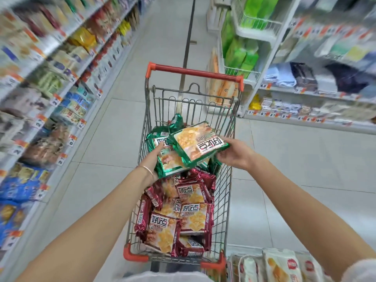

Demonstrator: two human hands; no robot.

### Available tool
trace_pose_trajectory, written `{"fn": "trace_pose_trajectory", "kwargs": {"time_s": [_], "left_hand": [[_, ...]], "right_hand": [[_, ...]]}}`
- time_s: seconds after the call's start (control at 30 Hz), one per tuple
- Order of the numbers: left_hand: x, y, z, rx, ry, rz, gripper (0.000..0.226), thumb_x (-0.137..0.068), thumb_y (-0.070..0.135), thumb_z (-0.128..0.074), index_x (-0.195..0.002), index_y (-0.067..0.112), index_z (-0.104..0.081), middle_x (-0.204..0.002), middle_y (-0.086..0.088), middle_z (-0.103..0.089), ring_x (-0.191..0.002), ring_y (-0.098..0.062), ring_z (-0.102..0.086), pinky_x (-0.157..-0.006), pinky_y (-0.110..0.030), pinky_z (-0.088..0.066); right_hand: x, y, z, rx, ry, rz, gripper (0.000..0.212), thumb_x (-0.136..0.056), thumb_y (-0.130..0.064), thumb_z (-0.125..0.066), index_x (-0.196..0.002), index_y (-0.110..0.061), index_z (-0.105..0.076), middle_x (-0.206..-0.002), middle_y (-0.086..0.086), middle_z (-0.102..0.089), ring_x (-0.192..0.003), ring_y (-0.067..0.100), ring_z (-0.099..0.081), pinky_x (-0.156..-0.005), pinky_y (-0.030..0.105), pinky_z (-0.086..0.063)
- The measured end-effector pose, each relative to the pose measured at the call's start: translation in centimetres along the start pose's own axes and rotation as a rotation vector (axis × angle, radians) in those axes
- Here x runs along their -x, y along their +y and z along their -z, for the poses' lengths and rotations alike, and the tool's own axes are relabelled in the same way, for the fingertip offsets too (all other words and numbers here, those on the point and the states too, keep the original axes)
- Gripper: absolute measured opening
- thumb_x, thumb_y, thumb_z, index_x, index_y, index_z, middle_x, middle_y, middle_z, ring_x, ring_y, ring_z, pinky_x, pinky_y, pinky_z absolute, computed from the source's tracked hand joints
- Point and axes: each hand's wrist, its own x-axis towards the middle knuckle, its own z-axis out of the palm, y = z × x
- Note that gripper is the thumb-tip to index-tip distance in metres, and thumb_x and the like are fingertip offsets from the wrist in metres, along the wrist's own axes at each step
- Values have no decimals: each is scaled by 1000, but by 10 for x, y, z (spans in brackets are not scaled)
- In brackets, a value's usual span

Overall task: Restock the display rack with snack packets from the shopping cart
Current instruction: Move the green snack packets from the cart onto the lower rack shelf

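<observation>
A wire shopping cart (224, 198) with a red handle stands in the aisle below me. Its near end holds several dark red snack packets (179, 218); green ones fill the far end. My left hand (151, 160) grips a green snack packet (169, 162) above the cart. My right hand (234, 152) holds a second green packet (198, 143), which overlaps the first from the right. The display rack (50, 102) with stocked shelves runs along the left side of the aisle, blurred.
A second shelving unit (305, 94) with green packs and folded cloths lines the right side. White packaged goods (280, 265) lie at the bottom right beside the cart. Pale tiled floor (114, 127) stretches ahead between the shelves.
</observation>
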Motion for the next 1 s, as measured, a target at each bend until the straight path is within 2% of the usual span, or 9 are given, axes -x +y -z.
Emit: {"fn": "trace_pose_trajectory", "kwargs": {"time_s": [0.1, 0.27, 0.4, 0.5, 0.67, 0.77, 0.87, 0.93, 1.0], "left_hand": [[-9, -5, 9, -30, -11, 13, 112, -47, 73, -86, -142, 25, -50, -146, -13, -53, -124, -34, -60, -106, -60, -43], [-21, -12, 38, -203, -11, 70, 126, -39, 95, -70, -148, 37, -42, -158, -6, -37, -144, -33, -36, -113, -64, -29], [-37, -13, 48, -302, -59, 98, 119, -43, 96, -67, -145, 41, -44, -158, -5, -38, -145, -32, -36, -115, -63, -27], [-36, -14, 51, -321, -126, 90, 114, -44, 99, -61, -143, 43, -47, -158, -4, -38, -145, -33, -36, -114, -65, -26], [26, -1, 23, -270, -252, 73, 116, -46, 86, -77, -138, 21, -51, -136, -18, -61, -117, -36, -65, -100, -53, -51], [36, 0, 12, -345, -378, 60, 86, -51, 57, -91, -117, 11, -62, -104, -14, -74, -89, -28, -73, -78, -40, -61], [37, 0, 10, -346, -323, 50, 57, -65, 47, -79, -106, 11, -62, -91, -11, -75, -82, -27, -71, -88, -42, -56], [43, 4, 11, -302, -310, 22, 59, -62, 48, -81, -106, 12, -63, -92, -12, -76, -86, -28, -70, -97, -46, -53], [55, 8, 7, -328, -310, 20, 58, -62, 46, -80, -105, 12, -63, -89, -11, -76, -84, -28, -71, -93, -45, -54]], "right_hand": [[-4, 16, -3, 270, -72, 23, 25, -87, -19, -70, -107, -7, -62, -105, 11, -73, -97, 21, -63, -78, 27, -54], [6, -15, -7, 683, -319, -46, 49, -75, -3, -80, -118, -7, -57, -118, 16, -69, -109, 29, -66, -86, 35, -56], [10, -29, -50, 1086, -209, 92, 64, -73, -7, -83, -126, -19, -51, -131, 11, -60, -111, 26, -64, -77, 27, -54], [-2, -15, -78, 1240, -126, 327, 63, -78, -18, -83, -130, -23, -50, -143, 1, -51, -125, 16, -51, -105, 33, -43], [-6, 8, -96, 1305, -193, 414, 54, -83, -22, -80, -132, -23, -57, -149, -1, -48, -139, 21, -43, -117, 42, -28], [-5, 21, -99, 1327, -197, 467, 62, -84, -29, -79, -139, -22, -53, -150, -3, -47, -138, 17, -43, -118, 42, -30], [2, 30, -86, 1264, 135, 623, 92, -76, -53, -79, -151, -25, -35, -159, -3, -32, -144, 18, -32, -120, 50, -26], [7, 42, -68, 1044, 352, 486, 117, -69, -66, -78, -158, -24, -14, -166, 0, -14, -150, 23, -20, -121, 53, -19], [16, 65, -53, 760, 297, 159, 121, -60, -85, -69, -154, -24, -22, -165, 8, -21, -149, 31, -27, -119, 60, -21]]}}
